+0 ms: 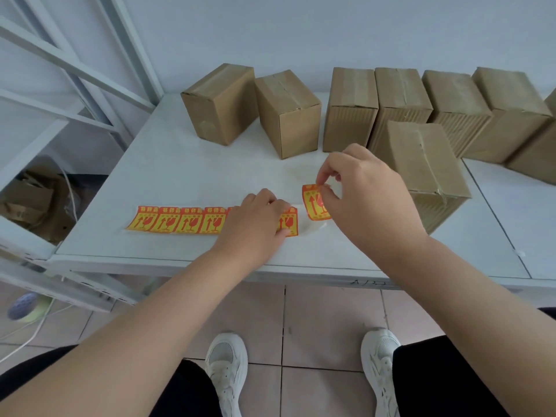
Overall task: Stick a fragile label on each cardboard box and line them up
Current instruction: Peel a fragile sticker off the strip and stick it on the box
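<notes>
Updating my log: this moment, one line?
left hand: presses label strip | right hand: pinches peeled label | boxes: no labels visible

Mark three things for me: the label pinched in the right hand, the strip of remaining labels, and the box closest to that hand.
held label (311, 204): head view, lower left, on the arrow.
label strip (189, 222): head view, third label from the left.
nearest box (430, 164): head view, taped top face.

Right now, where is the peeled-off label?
The peeled label is pinched in the right hand, just right of the label strip and left of the nearest box.
</notes>
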